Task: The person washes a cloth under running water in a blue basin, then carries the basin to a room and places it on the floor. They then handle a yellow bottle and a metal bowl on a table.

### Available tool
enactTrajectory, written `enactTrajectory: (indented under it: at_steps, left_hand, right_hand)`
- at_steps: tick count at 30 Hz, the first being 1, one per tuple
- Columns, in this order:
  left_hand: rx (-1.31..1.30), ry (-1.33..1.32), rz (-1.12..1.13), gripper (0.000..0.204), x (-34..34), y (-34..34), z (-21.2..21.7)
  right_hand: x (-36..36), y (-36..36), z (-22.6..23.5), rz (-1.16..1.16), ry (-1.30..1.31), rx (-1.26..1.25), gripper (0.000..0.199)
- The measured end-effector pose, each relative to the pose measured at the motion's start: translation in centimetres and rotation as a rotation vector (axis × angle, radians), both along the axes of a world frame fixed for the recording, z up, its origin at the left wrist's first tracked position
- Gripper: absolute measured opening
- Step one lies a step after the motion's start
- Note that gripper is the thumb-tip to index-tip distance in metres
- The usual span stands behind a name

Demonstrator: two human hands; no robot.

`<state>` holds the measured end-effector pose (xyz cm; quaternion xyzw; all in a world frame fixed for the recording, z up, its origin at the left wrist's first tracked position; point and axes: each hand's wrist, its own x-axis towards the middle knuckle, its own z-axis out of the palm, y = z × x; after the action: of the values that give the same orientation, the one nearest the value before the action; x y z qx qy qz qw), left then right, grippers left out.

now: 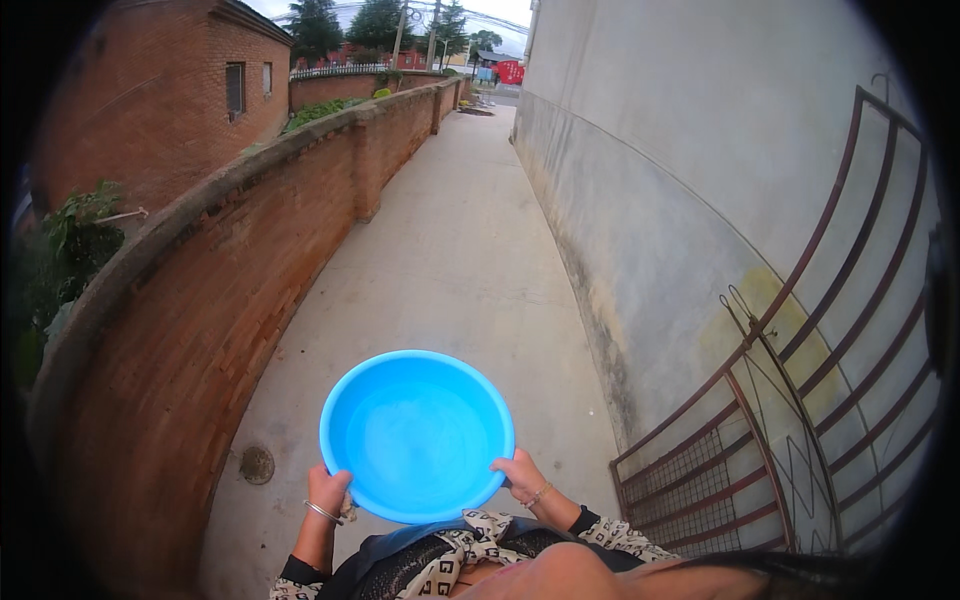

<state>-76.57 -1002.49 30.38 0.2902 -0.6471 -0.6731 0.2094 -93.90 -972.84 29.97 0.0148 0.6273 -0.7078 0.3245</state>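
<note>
A round, bright blue plastic basin point(338, 425) is held level in front of my body, over the concrete path. Inside it there seems to be some clear water, though I cannot tell how much. My left hand point(328, 492) grips the basin's near left rim, thumb over the edge, with a silver bangle at the wrist. On the near right rim my right hand point(520, 475) is closed in the same way, a bracelet behind it. The fingers under the rim are hidden on both sides.
A concrete path point(430, 240) runs ahead between a low brick wall point(240, 270) on the left and a tall grey wall point(640, 160) on the right. A rusty metal gate point(790, 350) leans or hangs along the right. A small round cover point(257, 464) lies in the path near the left wall.
</note>
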Motion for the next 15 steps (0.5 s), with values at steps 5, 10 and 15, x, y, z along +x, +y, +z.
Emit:
enactTrajectory:
  at_steps: [5,10,15]
  left_hand:
    - [0.051,0.043,0.006,0.021,-16.6,-8.6,-1.6]
    - [0.117,0.009,0.009,0.023,-32.7,-15.5,-3.7]
    - [0.045,-0.013,0.063,0.025,-48.3,-24.9,-1.6]
  right_hand:
    - [-15.7,-8.9,2.1,-0.011,0.064,-0.041,0.032]
    - [-33.6,-16.2,-0.8,0.025,0.078,-0.034,0.033]
    - [-49.3,-25.7,0.5,0.053,0.048,-0.069,0.039]
